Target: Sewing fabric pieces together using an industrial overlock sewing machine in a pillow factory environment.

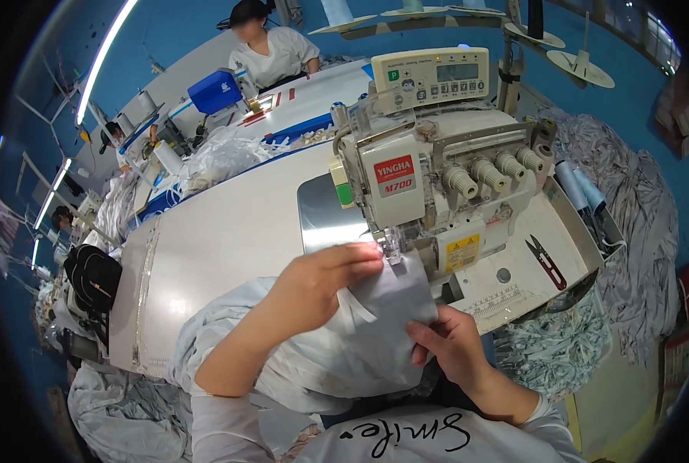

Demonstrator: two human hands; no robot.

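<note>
A pale grey-white piece of fabric (387,312) runs under the presser foot (391,251) of a white overlock sewing machine (395,177). My left hand (321,282) lies on the fabric with its fingers stretched out, the tips right beside the presser foot. A narrow white strip (355,305) shows just below that hand. My right hand (454,345) pinches the fabric's right edge between thumb and curled fingers, nearer to me. The rest of the cloth (306,370) hangs in folds over the table's front edge and my lap.
Red-handled thread snips (547,264) lie on the machine's right side. A control panel (429,77) tops the machine, with thread stands behind. Cloth scraps (553,339) fill a bin at lower right. A black bag (92,282) sits left. A co-worker (271,54) sits across.
</note>
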